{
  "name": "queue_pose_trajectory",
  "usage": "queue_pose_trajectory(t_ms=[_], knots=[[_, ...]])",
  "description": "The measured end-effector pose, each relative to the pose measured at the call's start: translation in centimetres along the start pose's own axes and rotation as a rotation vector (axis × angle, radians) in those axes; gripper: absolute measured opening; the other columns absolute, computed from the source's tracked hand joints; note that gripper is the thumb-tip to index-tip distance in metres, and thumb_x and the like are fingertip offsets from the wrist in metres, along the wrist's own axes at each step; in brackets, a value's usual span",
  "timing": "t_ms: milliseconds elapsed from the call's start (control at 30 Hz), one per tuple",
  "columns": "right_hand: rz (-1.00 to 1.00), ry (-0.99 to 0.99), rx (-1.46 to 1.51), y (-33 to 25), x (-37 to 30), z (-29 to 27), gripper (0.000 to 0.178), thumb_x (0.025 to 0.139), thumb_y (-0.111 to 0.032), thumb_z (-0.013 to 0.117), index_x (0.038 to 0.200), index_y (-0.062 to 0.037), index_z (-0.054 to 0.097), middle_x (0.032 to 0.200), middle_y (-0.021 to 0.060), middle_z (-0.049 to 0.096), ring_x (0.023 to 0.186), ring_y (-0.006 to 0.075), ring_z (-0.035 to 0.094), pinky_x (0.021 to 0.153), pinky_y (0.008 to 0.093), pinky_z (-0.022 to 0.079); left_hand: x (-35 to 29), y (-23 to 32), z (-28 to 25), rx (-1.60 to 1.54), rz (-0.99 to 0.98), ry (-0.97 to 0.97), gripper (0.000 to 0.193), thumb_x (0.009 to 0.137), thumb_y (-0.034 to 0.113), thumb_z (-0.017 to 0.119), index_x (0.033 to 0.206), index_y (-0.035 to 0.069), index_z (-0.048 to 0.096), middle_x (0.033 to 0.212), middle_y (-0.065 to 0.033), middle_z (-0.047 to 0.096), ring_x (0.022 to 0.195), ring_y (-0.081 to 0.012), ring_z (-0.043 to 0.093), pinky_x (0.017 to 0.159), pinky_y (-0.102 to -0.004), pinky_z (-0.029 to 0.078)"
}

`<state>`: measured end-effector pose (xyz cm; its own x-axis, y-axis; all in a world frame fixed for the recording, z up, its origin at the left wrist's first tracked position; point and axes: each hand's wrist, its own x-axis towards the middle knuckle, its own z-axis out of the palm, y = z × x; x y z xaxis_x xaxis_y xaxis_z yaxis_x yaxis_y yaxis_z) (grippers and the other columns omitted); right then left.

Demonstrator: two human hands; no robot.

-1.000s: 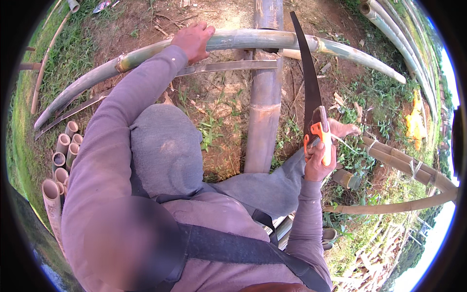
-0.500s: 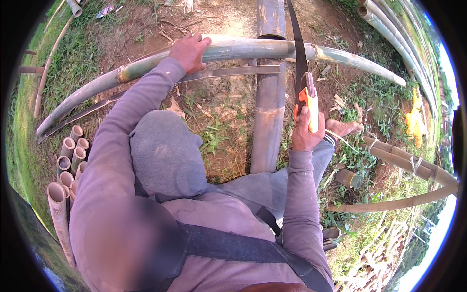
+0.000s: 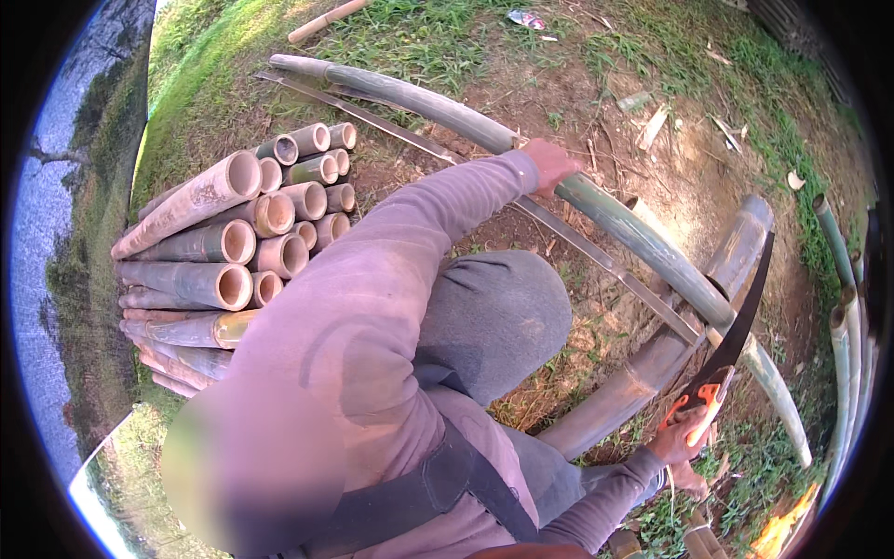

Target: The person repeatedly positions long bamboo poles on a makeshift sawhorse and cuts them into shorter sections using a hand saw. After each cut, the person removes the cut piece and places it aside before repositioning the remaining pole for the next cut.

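My left hand (image 3: 553, 167) is closed over a long, curved green-grey bamboo pole (image 3: 629, 230). My right hand (image 3: 677, 440) grips the orange handle of a handsaw (image 3: 743, 312). Its dark, curved blade crosses the bamboo pole just right of where the pole rests on a thicker bamboo log (image 3: 605, 407). Whether the teeth have bitten into the pole cannot be made out. A thin flat strip (image 3: 568, 238) lies alongside the pole on my side, its right end over the log. My bent knee (image 3: 507, 317) is close to the strip.
Several cut bamboo lengths (image 3: 219, 284) are stacked at the left, open ends toward me. More long poles (image 3: 846, 349) lie at the right edge. Wood scraps (image 3: 654, 128) dot the dirt and grass. An orange-yellow thing (image 3: 780, 526) shows at lower right.
The view has swung left, bringing the bamboo stack fully into sight. My left hand still holds the pole, my right the saw, whose blade still crosses the pole beside the log.
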<state>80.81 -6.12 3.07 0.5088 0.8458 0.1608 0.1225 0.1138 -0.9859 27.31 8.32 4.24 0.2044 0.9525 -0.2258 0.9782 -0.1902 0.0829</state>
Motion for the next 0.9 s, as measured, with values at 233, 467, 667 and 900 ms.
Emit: queue_pose_trajectory(t_ms=[233, 467, 667, 900], knots=[[0.018, -0.028, -0.043, -1.1, -1.5, -2.7, 0.029, 0.104, -0.031, 0.072, 0.113, -0.0034, 0.066, 0.068, -0.0021, 0.055, 0.057, 0.0061, 0.049, 0.051, 0.0210, 0.038, -0.8, 1.7, -1.3, 0.088, 0.041, 0.198, 0.052, 0.075, 0.024, 0.085, 0.124, 0.018, 0.066, 0.114, -0.0067, 0.072, 0.117, -0.0278, 0.068, 0.098, -0.0468, 0.051], [0.000, 0.039, -0.050, -2.6, -2.9, 2.3, 0.022, 0.105, -0.021, 0.070, 0.095, -0.0045, 0.060, 0.072, -0.0008, 0.059, 0.060, 0.0053, 0.053, 0.055, 0.0217, 0.047, 4.0, -1.4, 0.3, 0.150, -0.003, 0.321, 0.060, 0.074, 0.019, 0.085, 0.130, 0.021, 0.061, 0.121, -0.0037, 0.068, 0.120, -0.0268, 0.064, 0.100, -0.0465, 0.045], [0.030, 0.138, -0.009, -3.6, -3.0, 1.0, 0.020, 0.104, -0.018, 0.071, 0.095, -0.0043, 0.060, 0.068, 0.0004, 0.061, 0.055, 0.0051, 0.054, 0.049, 0.0222, 0.046, 7.3, 1.6, 0.6, 0.170, 0.088, 0.357, 0.064, 0.075, 0.017, 0.085, 0.134, 0.021, 0.059, 0.123, -0.0040, 0.066, 0.123, -0.0271, 0.062, 0.102, -0.0468, 0.046], [0.031, 0.150, -0.038, -4.5, -2.4, 1.9, 0.023, 0.103, -0.022, 0.073, 0.097, -0.0031, 0.061, 0.068, 0.0009, 0.062, 0.055, 0.0057, 0.056, 0.048, 0.0223, 0.045, 7.1, 7.9, -4.6, 0.319, 0.105, 0.157, 0.091, 0.074, 0.054, 0.086, 0.149, 0.017, 0.052, 0.140, -0.0092, 0.060, 0.134, -0.0303, 0.055, 0.114, -0.0499, 0.039]])
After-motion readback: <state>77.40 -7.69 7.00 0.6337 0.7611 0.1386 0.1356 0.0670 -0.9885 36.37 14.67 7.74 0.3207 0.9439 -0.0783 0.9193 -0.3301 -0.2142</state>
